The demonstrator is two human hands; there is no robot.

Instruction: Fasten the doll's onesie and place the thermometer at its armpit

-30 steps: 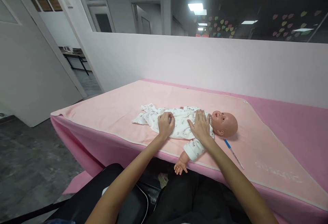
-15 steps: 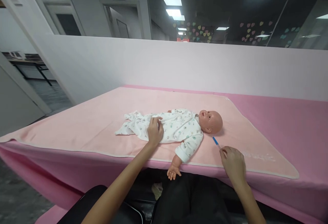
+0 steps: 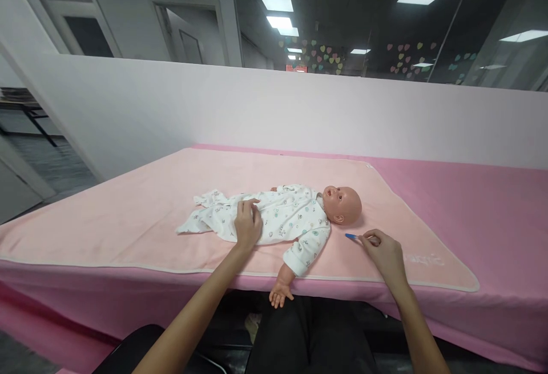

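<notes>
A baby doll [image 3: 291, 214] in a white printed romper lies on its back, its bald head [image 3: 343, 205] to the right. My left hand [image 3: 248, 222] rests on the romper at the doll's lower body, fingers laid over the cloth and gripping nothing visible. Pinched in my right hand [image 3: 384, 251] is a thin stick with a blue tip [image 3: 351, 236]. Its tip points left, a little below the doll's head and apart from it. The rest of the stick is mostly hidden by my fingers. The doll's near hand [image 3: 281, 294] hangs over the table's front edge.
Under the doll is a peach blanket [image 3: 141, 208] with pale edging, spread over a pink tablecloth [image 3: 505, 220]. A white half wall [image 3: 299, 105] with dark glass above stands behind the table. My dark-trousered legs [image 3: 308, 340] are below the front edge.
My right hand has turned the stick so its blue tip lies flatter, still pointing left. The whole view has shifted slightly. My left hand stays on the doll.
</notes>
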